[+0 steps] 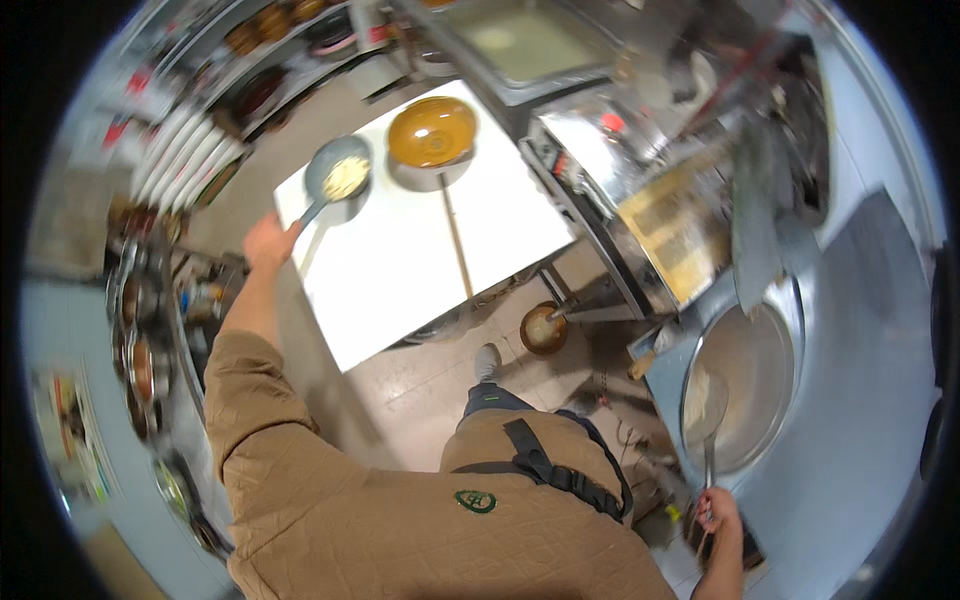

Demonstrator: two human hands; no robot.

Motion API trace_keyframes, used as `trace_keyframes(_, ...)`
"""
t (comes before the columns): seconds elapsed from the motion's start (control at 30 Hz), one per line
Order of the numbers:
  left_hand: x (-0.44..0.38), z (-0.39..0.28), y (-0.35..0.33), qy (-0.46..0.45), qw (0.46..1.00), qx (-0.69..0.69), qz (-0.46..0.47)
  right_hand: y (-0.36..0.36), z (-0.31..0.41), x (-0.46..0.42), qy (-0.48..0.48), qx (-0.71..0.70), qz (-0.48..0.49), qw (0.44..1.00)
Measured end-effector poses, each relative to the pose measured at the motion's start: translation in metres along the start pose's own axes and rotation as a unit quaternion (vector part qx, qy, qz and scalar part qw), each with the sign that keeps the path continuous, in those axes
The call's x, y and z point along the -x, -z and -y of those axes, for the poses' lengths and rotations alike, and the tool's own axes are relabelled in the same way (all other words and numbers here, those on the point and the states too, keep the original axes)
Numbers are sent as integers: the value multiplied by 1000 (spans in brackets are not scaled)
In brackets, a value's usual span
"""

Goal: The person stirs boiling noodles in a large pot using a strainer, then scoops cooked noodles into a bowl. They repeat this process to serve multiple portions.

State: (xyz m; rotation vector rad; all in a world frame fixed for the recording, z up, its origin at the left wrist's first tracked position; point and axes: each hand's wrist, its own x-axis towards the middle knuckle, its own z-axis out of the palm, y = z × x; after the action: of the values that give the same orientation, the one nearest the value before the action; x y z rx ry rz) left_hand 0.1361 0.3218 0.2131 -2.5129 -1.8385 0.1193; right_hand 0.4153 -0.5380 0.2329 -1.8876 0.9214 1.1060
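Note:
My left hand (270,240) grips the handle of a grey long-handled scoop (319,161) over the far left of a white tabletop (375,277). Pale yellowish strips of food (346,178) lie in the scoop. To the scoop's right is a glossy amber-brown bowl (433,131). A thin stick or dark line (456,240) runs from below this bowl toward the near edge. At lower right, my right hand (718,510) is closed on the handle of a metal skimmer or ladle (709,416). Its round head is inside a large metal pot (765,382), over pale food (696,397).
A basin of cloudy liquid (525,45) stands beyond the table. To the right are a metal counter (592,150) and a wooden board (675,225). A brown bowl (541,330) is low near my foot. Pans (142,367) line the left; white trays (184,161) stand farther up.

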Motion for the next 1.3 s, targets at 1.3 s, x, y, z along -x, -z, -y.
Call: trace_keyframes(1.3,477,-310,36,-334,733,337,487,42,-111,-74,141,-269,172,937)
